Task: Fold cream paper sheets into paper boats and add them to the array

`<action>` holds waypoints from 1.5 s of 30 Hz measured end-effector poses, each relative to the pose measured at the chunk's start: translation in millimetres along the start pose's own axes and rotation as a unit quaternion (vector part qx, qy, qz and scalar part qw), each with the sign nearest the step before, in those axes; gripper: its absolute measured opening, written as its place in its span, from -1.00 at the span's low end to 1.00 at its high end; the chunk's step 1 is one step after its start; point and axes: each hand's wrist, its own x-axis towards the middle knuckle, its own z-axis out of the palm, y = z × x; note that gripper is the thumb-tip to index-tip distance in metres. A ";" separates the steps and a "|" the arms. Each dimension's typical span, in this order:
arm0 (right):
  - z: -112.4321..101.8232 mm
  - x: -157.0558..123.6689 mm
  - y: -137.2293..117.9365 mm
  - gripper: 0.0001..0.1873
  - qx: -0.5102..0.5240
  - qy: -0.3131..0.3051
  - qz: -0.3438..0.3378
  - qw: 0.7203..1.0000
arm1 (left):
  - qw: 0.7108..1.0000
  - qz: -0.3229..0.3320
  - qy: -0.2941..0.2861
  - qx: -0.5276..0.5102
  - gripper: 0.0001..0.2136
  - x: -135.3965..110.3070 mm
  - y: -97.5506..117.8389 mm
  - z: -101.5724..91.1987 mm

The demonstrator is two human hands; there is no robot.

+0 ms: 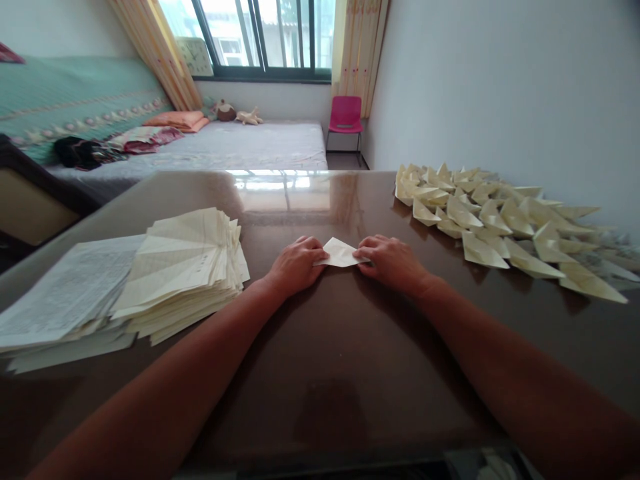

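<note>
A small piece of folded paper [341, 252], cream-white with a pointed top, is held level between my two hands over the middle of the brown table. My left hand [299, 261] pinches its left corner between thumb and fingers. At the opposite corner, my right hand [393, 261] grips the paper in the same way. The fold's underside is hidden. To the right lie many folded paper boats [493, 217], crowded together in rows. On the left rests a thick stack of loose cream paper sheets [175, 260], the top ones creased.
Printed sheets [75, 280] lie beside the stack at the table's left. The glossy table [320, 373] reaches toward a bed [270, 147] beneath the window. A pink chair [345, 115] stands by the far wall. A dark chair [40, 207] is at the left edge.
</note>
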 end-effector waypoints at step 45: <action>27.8 16.0 10.9 -0.79 0.210 0.028 0.164 0.963 | 0.953 -0.194 -0.048 -0.225 -0.68 9.5 -8.7 -7.1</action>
